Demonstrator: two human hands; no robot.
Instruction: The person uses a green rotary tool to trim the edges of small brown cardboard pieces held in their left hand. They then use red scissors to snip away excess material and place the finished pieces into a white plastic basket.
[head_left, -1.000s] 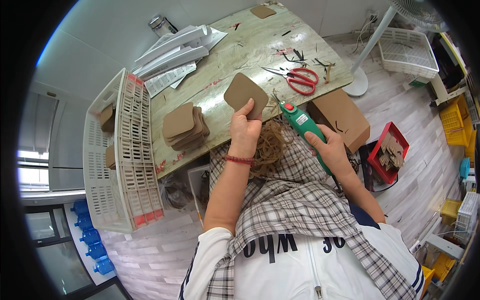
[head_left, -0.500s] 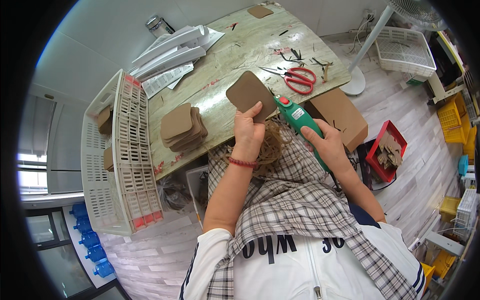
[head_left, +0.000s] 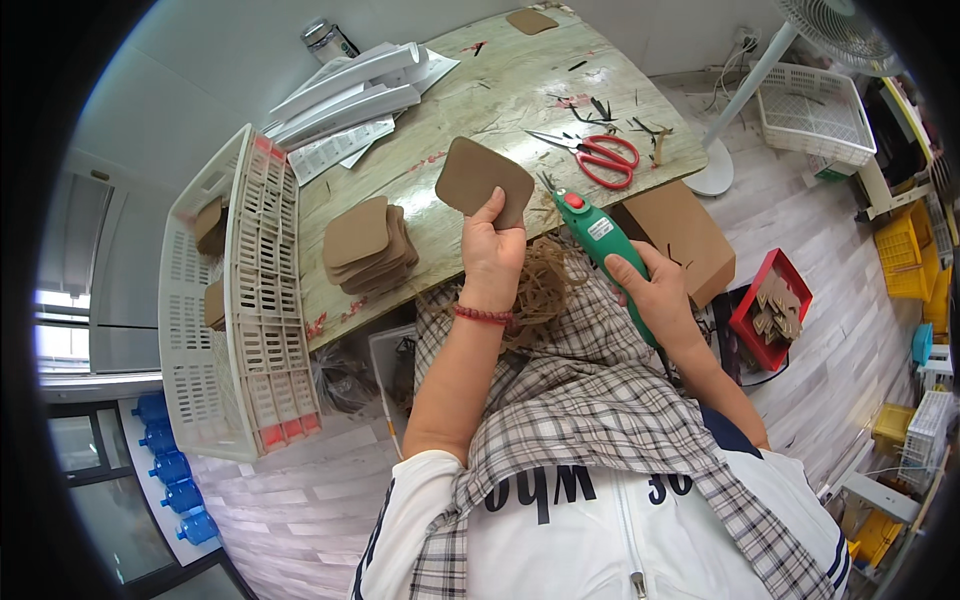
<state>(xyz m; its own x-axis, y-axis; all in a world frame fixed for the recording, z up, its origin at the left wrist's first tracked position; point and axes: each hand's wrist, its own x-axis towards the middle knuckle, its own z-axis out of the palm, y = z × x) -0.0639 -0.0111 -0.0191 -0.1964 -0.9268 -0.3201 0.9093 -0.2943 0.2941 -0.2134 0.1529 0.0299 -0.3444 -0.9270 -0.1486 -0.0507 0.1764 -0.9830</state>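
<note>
My left hand (head_left: pixel 492 250) grips a brown square piece with rounded corners (head_left: pixel 482 180), thumb on its upper face, over the near part of the table. My right hand (head_left: pixel 652 290) is wrapped round a green handheld electric cutter (head_left: pixel 605 236) with a red button. The cutter's pointed tip is to the right of the brown piece, apart from it. Left of my left hand lies a stack of similar brown pieces (head_left: pixel 358 238). A tangle of thin brown trimmings (head_left: pixel 542 290) rests on my checked apron (head_left: pixel 600 390). Red-handled scissors (head_left: pixel 606 162) lie beyond the cutter.
A white slatted crate (head_left: pixel 268 300) stands on its side at the table's left, brown pieces inside. Papers (head_left: pixel 345 110) and dark scraps (head_left: pixel 600 110) lie on the table (head_left: pixel 420 150). At right are a cardboard box (head_left: pixel 690 235), a red tray of offcuts (head_left: pixel 772 270) and a fan stand (head_left: pixel 745 95).
My left hand has drawn the brown piece left, away from the cutter's tip, and turned it slightly. The right hand still holds the cutter in nearly the same place.
</note>
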